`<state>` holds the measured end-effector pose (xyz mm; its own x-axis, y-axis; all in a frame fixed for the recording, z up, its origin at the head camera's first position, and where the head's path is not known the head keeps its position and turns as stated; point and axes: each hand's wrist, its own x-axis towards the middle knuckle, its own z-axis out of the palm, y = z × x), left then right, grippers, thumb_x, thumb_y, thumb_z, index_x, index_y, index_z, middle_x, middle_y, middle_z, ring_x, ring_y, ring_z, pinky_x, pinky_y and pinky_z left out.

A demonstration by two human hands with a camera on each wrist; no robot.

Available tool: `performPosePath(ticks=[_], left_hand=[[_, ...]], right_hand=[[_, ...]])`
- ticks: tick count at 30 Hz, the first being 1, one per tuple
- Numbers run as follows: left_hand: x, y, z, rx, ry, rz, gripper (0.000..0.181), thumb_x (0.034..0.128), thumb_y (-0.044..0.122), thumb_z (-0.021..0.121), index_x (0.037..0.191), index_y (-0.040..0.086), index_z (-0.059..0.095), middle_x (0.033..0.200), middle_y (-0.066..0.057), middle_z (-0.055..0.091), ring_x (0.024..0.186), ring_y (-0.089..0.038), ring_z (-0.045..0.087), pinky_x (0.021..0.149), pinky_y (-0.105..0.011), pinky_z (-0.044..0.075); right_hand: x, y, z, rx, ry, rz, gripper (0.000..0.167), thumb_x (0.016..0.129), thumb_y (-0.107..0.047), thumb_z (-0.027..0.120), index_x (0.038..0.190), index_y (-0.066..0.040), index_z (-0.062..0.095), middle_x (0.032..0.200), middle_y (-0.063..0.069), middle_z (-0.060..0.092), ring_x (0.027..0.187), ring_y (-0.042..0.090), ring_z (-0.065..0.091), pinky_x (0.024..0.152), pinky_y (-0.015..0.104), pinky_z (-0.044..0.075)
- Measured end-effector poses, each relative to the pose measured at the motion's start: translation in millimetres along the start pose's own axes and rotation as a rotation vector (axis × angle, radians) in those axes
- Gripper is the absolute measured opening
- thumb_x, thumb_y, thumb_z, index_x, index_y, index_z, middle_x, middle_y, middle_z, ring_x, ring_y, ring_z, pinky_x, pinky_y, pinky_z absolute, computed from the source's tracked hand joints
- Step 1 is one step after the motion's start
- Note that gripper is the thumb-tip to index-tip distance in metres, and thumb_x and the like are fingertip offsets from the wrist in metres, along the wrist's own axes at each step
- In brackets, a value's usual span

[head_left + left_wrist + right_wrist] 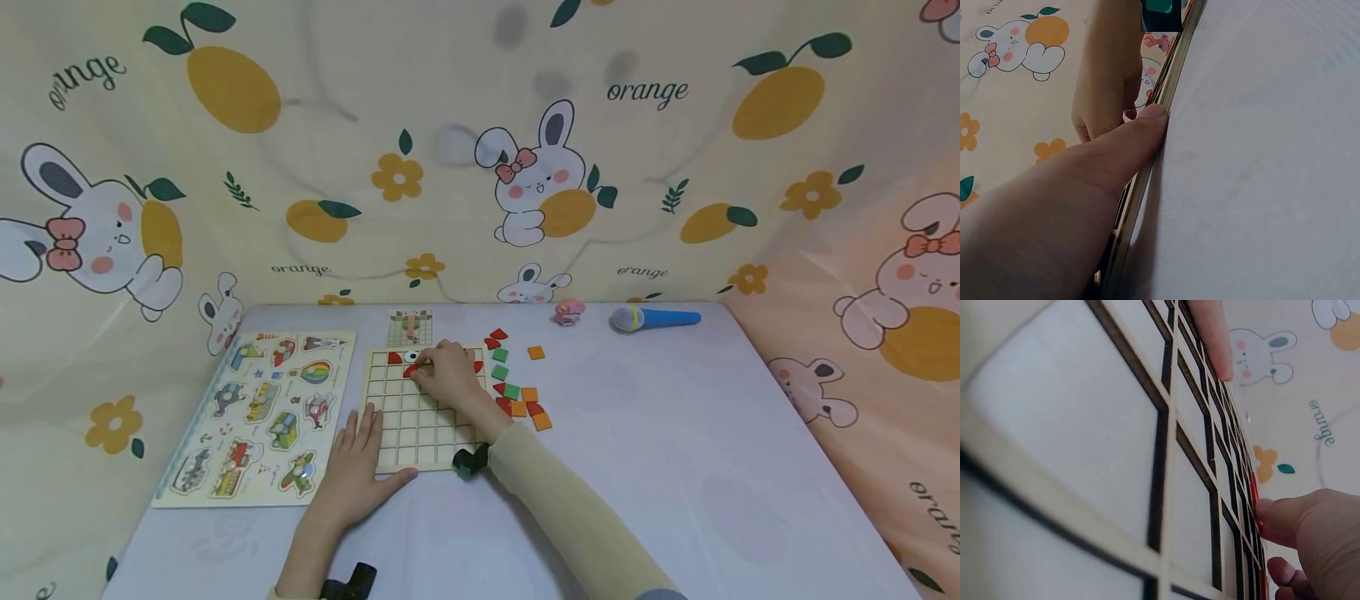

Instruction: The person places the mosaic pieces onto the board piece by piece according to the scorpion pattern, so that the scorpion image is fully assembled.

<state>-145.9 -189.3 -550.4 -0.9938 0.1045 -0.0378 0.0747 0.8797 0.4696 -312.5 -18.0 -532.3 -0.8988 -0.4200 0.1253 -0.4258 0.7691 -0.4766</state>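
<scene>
One patterned cloth (645, 183), printed with rabbits and oranges, rises beyond both hands, and a white table (675, 467) spreads beneath them. Just left of the left hand (352, 479) lies a cream picture board (311, 437) covered in vehicles. Under the two hands, flat on the table, is the grid board (416, 433). The left hand has its fingers straight and apart, fingertips on that board's left side, thumb against its near edge. The right hand (450, 371), over the far rows, has thumb and fingers drawn into a narrow pinch on a red piece (409, 372) at the grid. Well to the right hand's right, and farther off, is a blue microphone (663, 318). Beyond the right hand's fingertips, past the board's far edge, lies a pattern card (410, 327); a pink toy (569, 311) sits beyond and to the right. Beside the right hand and wrist, loose orange tiles (536, 352), green tiles (500, 354) and red tiles (498, 334) are scattered. Just past its fingertips, a round eye disc (411, 357) lies in the grid.
</scene>
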Motion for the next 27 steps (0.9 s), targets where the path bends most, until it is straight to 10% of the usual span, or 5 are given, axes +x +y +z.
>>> performPosePath(ticks=[27], left_hand=[[-0.7,-0.2,0.0,-0.003,0.004,-0.001,0.114,0.0914,0.07,0.068,0.165,-0.007,0.024,0.175,-0.023,0.014,0.162,-0.048,0.003,0.13,-0.065,0.009]], right_hand=[[-0.5,-5.6,-3.1,-0.013,-0.052,0.047,0.019,0.101,-0.032,0.073,0.114,-0.02,0.081,0.115,0.007,0.067,0.105,0.026,0.057,0.089,0.046,0.04]])
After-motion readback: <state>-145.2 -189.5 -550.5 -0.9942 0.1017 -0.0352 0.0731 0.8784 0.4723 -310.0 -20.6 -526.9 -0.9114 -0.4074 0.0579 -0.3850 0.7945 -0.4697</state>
